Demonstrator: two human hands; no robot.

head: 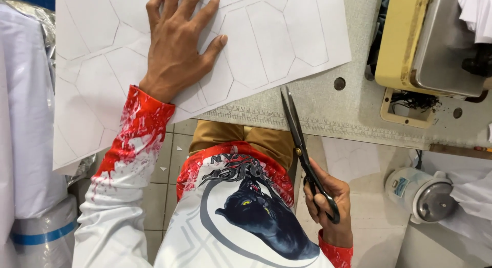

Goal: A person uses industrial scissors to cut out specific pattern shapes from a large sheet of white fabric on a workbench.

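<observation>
I see my left hand lying flat and open on a large white paper sheet, fingers spread, palm down. The sheet has pencil outlines of angular shapes drawn on it. It covers the left part of the worktop and hangs over its front edge, down toward the tiled floor.

My right hand is closed around the dark handles of the scissors, with fingers through the loops. The hand is low, below the edge of the worktop, beside my lap. The long blades are shut together and point up; their tips reach the near edge of the sheet, just right of my left wrist. I cannot tell if the tips touch the paper.

On the right side of the worktop stands a yellowish sewing machine base with a metal plate. Below it, near the floor, sits a white motor. At the far left is white cloth.
</observation>
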